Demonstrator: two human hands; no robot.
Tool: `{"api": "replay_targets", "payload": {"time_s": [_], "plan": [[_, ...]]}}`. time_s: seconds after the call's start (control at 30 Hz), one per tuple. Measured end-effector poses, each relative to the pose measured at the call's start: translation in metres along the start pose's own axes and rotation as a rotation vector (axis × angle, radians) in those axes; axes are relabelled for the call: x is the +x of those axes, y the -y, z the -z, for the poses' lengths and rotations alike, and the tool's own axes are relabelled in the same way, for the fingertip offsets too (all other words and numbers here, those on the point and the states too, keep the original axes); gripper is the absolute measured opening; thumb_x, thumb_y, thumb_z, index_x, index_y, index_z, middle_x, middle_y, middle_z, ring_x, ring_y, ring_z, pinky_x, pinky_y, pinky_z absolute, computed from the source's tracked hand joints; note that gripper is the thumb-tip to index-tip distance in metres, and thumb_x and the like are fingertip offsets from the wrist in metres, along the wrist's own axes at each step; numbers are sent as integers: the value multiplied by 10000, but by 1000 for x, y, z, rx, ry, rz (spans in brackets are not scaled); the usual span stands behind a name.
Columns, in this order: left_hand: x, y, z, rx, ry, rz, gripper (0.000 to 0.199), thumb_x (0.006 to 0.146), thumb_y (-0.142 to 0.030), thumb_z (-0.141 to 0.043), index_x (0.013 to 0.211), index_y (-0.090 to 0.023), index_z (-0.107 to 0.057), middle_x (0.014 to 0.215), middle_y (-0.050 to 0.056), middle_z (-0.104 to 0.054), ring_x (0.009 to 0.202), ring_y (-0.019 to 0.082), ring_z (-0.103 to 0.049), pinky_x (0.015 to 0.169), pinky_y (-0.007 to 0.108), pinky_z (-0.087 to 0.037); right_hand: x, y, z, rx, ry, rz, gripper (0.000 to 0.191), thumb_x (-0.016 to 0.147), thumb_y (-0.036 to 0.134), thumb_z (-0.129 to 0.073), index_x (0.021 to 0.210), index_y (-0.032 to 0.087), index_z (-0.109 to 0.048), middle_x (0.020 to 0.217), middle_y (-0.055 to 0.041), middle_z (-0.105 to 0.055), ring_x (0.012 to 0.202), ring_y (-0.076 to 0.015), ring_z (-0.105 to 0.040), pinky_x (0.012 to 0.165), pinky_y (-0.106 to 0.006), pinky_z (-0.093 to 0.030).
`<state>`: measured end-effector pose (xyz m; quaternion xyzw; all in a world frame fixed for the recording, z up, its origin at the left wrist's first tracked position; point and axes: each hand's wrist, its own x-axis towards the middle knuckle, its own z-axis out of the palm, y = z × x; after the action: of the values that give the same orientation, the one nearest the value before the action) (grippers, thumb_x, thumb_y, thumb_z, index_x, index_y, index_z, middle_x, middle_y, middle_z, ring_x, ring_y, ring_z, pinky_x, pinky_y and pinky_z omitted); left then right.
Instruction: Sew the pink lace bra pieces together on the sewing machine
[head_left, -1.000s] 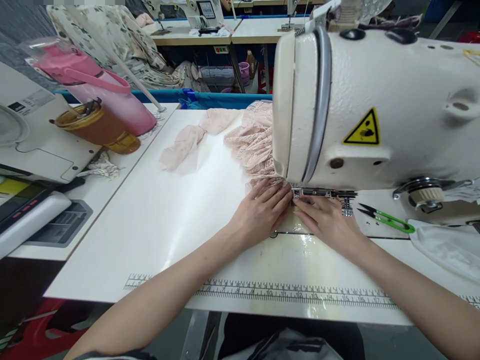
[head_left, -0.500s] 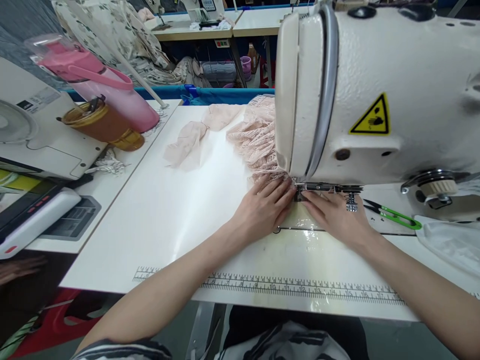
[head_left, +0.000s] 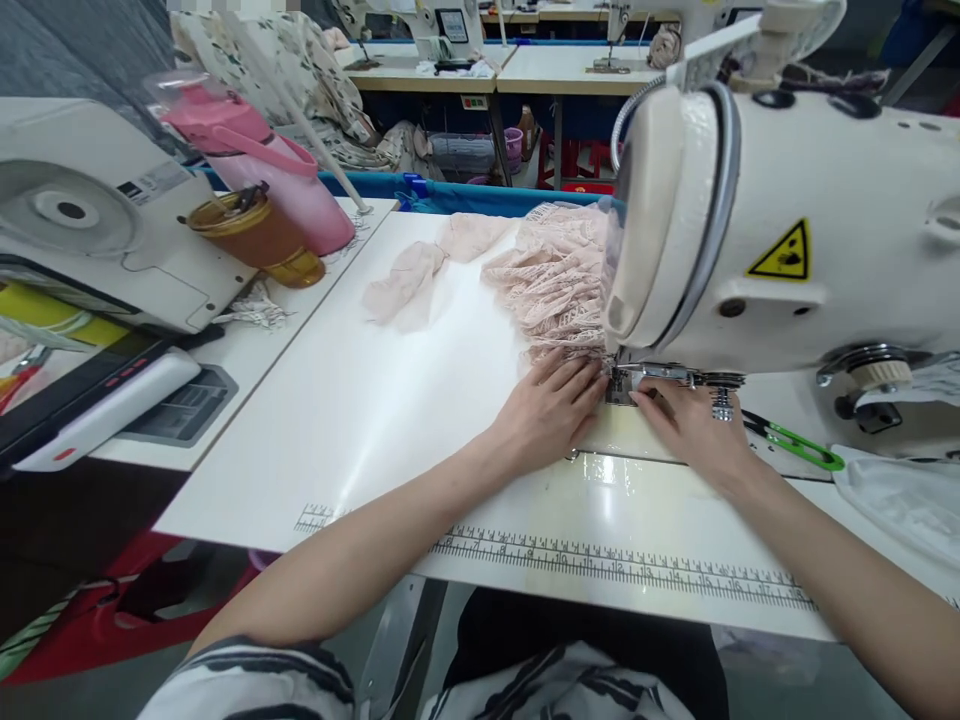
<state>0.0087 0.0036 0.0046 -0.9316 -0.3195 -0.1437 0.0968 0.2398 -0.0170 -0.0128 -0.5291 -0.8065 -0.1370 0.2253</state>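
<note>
A gathered piece of pale pink lace fabric lies bunched to the left of the sewing machine, its front edge close to the needle area. My left hand rests flat on that near edge with its fingers stretched forward, just left of the presser foot. On the other side of the foot is my right hand, thumb and fingers near the machine's bed. The machine's metal parts partly cover its fingertips, and whatever they may hold is hidden. Thinner pink fabric trails away to the left.
Green-handled thread snips and white cloth lie right of my right hand. A printed ruler runs along the table's front edge. At left stand a pink bottle, an amber cup and another machine.
The camera view has shifted, so the machine appears farther right and more of the room shows. My right hand sits slightly farther from the presser foot; my left hand stays on the lace.
</note>
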Motion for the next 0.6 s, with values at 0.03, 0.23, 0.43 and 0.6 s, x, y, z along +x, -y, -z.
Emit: {"api": "replay_targets", "payload": {"time_s": [0.03, 0.23, 0.43, 0.6], "plan": [[-1, 0, 0, -1, 0, 0, 432, 985, -327, -413, 1334, -102, -534, 1371, 103, -552, 1308, 258, -476, 1156, 462, -300, 1, 0, 0, 13, 6, -3, 248, 957, 391, -491, 963, 208, -659, 813, -42, -719, 784, -202, -633, 818, -343, -391], [-2, -1, -3, 32, -120, -65, 367, 983, -292, -424, 1242, -107, -606, 1325, 95, -593, 1266, 232, -519, 1141, 433, -325, 3, 3, 2, 69, 42, 38, 251, 959, 377, -472, 907, 190, -633, 780, -36, -708, 658, -177, -632, 709, -306, -415], [-3, -7, -4, -37, -171, -318, 242, 967, -214, -483, 1096, -131, -670, 1151, 132, -679, 1082, 199, -636, 946, 370, -490, 4, 8, 4, 18, -32, 59, 263, 957, 356, -462, 832, 185, -618, 789, -43, -703, 694, -189, -636, 669, -294, -407], [-7, -11, 3, -27, -162, -490, 386, 993, -418, -426, 1141, -151, -663, 1176, 96, -680, 1105, 173, -629, 900, 297, -515, 6, 8, 6, -2, -62, 79, 271, 952, 351, -465, 816, 188, -633, 783, -40, -697, 695, -180, -620, 623, -279, -401]]}}
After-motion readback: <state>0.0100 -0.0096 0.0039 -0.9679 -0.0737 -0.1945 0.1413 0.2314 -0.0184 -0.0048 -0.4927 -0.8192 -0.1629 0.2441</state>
